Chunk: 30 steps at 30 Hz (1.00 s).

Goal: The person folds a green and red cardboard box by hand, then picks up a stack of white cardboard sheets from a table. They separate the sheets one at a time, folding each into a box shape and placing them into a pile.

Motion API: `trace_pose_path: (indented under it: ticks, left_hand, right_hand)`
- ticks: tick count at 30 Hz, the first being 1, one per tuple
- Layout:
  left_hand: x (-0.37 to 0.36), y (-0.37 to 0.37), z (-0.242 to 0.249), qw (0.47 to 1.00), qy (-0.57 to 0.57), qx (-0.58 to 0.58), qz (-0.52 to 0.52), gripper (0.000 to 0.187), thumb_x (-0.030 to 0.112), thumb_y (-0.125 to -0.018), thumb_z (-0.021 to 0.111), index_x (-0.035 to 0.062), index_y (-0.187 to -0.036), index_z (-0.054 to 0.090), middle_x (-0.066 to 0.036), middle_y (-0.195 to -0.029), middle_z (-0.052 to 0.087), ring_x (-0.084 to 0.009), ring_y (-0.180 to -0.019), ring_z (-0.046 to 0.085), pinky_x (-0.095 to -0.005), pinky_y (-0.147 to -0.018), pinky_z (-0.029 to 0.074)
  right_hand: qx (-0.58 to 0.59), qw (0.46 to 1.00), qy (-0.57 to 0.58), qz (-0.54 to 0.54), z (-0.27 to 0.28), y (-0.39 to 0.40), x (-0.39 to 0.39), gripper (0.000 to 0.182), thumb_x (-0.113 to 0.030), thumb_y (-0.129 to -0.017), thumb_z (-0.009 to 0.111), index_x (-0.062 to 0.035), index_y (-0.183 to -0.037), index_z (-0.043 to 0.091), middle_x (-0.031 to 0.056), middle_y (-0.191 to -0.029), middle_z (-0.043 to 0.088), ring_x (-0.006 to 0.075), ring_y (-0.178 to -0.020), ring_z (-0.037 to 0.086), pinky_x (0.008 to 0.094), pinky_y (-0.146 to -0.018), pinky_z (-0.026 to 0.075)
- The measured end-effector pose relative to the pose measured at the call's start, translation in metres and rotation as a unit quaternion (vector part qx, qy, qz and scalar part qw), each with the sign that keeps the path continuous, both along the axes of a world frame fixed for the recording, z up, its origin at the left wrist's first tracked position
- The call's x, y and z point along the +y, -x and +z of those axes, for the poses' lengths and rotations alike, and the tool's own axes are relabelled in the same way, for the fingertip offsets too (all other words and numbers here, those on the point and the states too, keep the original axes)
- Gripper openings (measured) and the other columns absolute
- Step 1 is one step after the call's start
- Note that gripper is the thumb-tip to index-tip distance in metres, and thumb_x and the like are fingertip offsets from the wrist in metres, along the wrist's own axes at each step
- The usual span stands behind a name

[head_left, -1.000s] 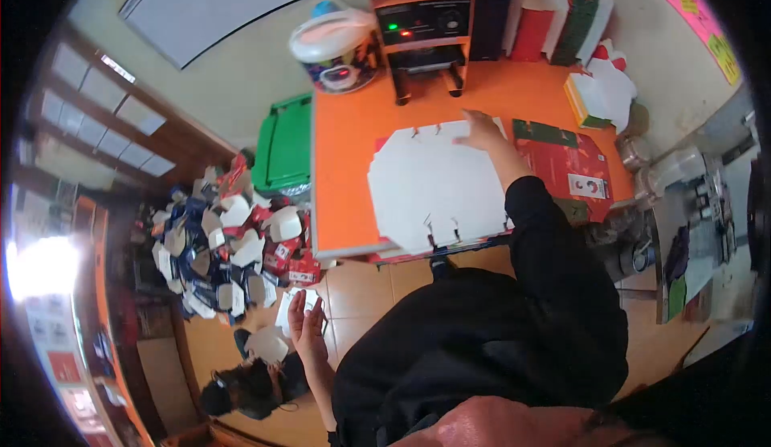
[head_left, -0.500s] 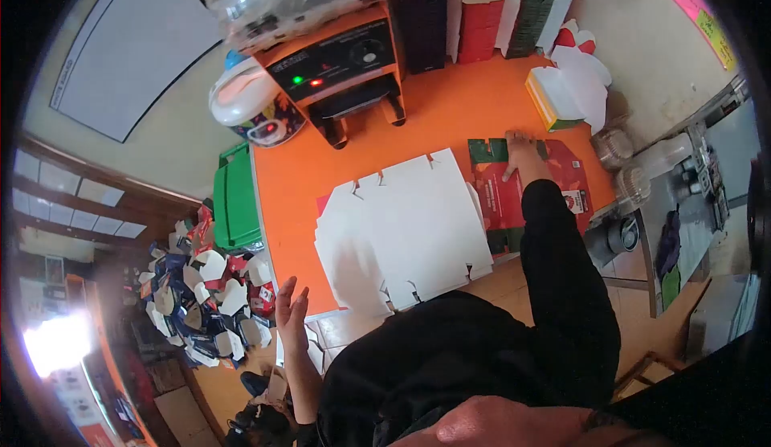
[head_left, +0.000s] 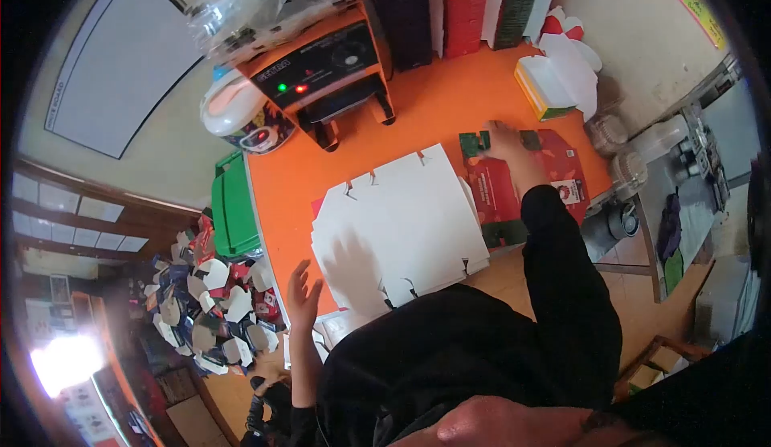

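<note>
My right hand (head_left: 506,143) rests on the upper part of a flat red and green printed card sheet (head_left: 502,190) on the orange table (head_left: 434,114). Its fingers reach the green tabs at the sheet's top edge; whether they grip it is hard to tell. My left hand (head_left: 303,298) is raised beside the table's near left edge, fingers apart, holding nothing. Between my hands lies a stack of white slotted card sheets (head_left: 401,222), with the left hand's shadow on it.
An orange machine (head_left: 321,69) with lit lamps stands at the back, beside a white-lidded tub (head_left: 241,110). Folded card stacks (head_left: 463,25) and an open box (head_left: 550,89) are behind. A green bin (head_left: 234,210) and a carton pile (head_left: 213,302) are left; a person (head_left: 273,407) is below.
My right hand has shifted slightly left along the red sheet's top edge. My left hand has moved slightly right and stays raised. The whole view has shifted a little.
</note>
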<state>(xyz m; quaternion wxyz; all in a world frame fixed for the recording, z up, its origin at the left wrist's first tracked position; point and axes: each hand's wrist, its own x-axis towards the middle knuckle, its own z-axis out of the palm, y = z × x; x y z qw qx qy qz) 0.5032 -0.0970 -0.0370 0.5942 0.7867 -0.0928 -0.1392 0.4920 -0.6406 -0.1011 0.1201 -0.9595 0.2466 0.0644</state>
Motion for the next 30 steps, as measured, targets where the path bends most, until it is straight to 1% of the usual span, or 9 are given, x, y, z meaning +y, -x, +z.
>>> trace_pose_path:
  ticks: [3,6,13,15,21,25,26,28,30]
  left_hand:
    - [-0.011,-0.024,-0.027,0.952,-0.239,-0.156,-0.107,0.06,0.018,-0.074,0.068,0.0051,-0.125,0.039,-0.02,-0.13,0.036,-0.0362,-0.121,0.035,-0.0418,-0.097,0.033]
    - [-0.037,-0.053,-0.048,0.928,-0.322,-0.156,-0.107,0.081,0.031,-0.066,0.074,0.0057,-0.13,0.032,-0.023,-0.135,0.028,-0.0372,-0.125,0.028,-0.0433,-0.1,0.03]
    - [-0.082,-0.097,-0.033,0.91,-0.346,-0.189,-0.128,0.098,0.035,-0.059,0.078,0.0072,-0.135,0.023,-0.022,-0.136,0.026,-0.0368,-0.124,0.03,-0.0422,-0.1,0.031]
    - [-0.085,-0.098,-0.023,0.918,-0.335,-0.168,-0.129,0.098,0.034,-0.057,0.079,0.0088,-0.135,0.025,-0.021,-0.135,0.028,-0.036,-0.123,0.032,-0.0415,-0.1,0.032]
    - [-0.067,-0.084,0.051,0.942,-0.23,-0.165,-0.18,0.054,0.01,-0.051,0.077,0.0091,-0.102,0.058,-0.01,-0.102,0.054,-0.0275,-0.091,0.053,-0.032,-0.076,0.045]
    - [-0.031,-0.021,0.092,0.907,-0.04,-0.266,-0.324,0.025,0.0,-0.056,0.075,0.0027,-0.076,0.061,-0.009,-0.092,0.059,-0.0237,-0.086,0.058,-0.035,-0.07,0.047]
    - [-0.03,0.003,0.11,0.929,-0.039,-0.183,-0.319,0.018,-0.003,-0.058,0.07,0.0056,-0.07,0.059,-0.006,-0.082,0.064,-0.0248,-0.09,0.057,-0.0357,-0.072,0.047]
    - [-0.022,0.025,0.136,0.889,-0.026,-0.062,-0.452,0.02,-0.001,-0.057,0.068,0.0055,-0.074,0.061,-0.009,-0.087,0.065,-0.0299,-0.086,0.062,-0.0331,-0.07,0.049]
    - [-0.021,0.04,0.131,0.898,-0.008,-0.08,-0.432,0.025,0.0,-0.051,0.068,0.0027,-0.074,0.06,-0.013,-0.089,0.064,-0.0308,-0.083,0.063,-0.0341,-0.071,0.05]
  right_hand:
    - [-0.177,0.945,-0.274,0.016,-0.001,-0.028,0.048,0.074,-0.035,-0.057,0.078,-0.0015,-0.114,0.045,0.0175,-0.119,0.048,0.0328,-0.112,0.044,0.039,-0.094,0.037]
    - [-0.098,0.952,-0.209,0.202,0.005,-0.044,0.094,0.069,-0.031,-0.057,0.078,-0.0022,-0.112,0.047,0.018,-0.116,0.05,0.0315,-0.109,0.047,0.0386,-0.09,0.039]
    - [-0.036,0.973,-0.133,0.185,0.065,-0.013,0.149,0.052,-0.025,-0.054,0.079,-0.0055,-0.094,0.053,0.0137,-0.097,0.057,0.0292,-0.102,0.051,0.0395,-0.082,0.042]
    - [-0.147,0.96,-0.071,0.227,0.069,0.012,0.16,0.04,-0.019,-0.06,0.075,-0.0066,-0.091,0.053,0.0099,-0.084,0.059,0.0296,-0.092,0.053,0.0402,-0.077,0.043]
    - [-0.389,0.862,-0.018,0.326,0.13,0.084,0.17,0.019,-0.01,-0.064,0.068,-0.0078,-0.074,0.053,0.0043,-0.08,0.059,0.0254,-0.071,0.052,0.0385,-0.062,0.04]
    - [-0.467,0.805,-0.015,0.365,0.153,0.137,0.17,0.019,-0.015,-0.059,0.071,-0.0129,-0.065,0.054,-0.0002,-0.08,0.055,0.0185,-0.064,0.048,0.0356,-0.057,0.037]
    - [-0.464,0.808,-0.019,0.363,0.159,0.147,0.172,0.019,-0.015,-0.059,0.071,-0.0129,-0.065,0.054,-0.0002,-0.08,0.055,0.0185,-0.064,0.048,0.0356,-0.057,0.037]
    - [-0.51,0.772,-0.166,0.341,0.165,0.164,0.177,0.023,-0.022,-0.057,0.074,-0.015,-0.066,0.054,-0.0015,-0.076,0.055,0.017,-0.06,0.048,0.0339,-0.056,0.036]
    - [-0.471,0.802,-0.131,0.342,0.162,0.173,0.175,0.026,-0.027,-0.057,0.075,-0.0159,-0.065,0.053,-0.0018,-0.073,0.056,0.0168,-0.06,0.048,0.0325,-0.055,0.036]
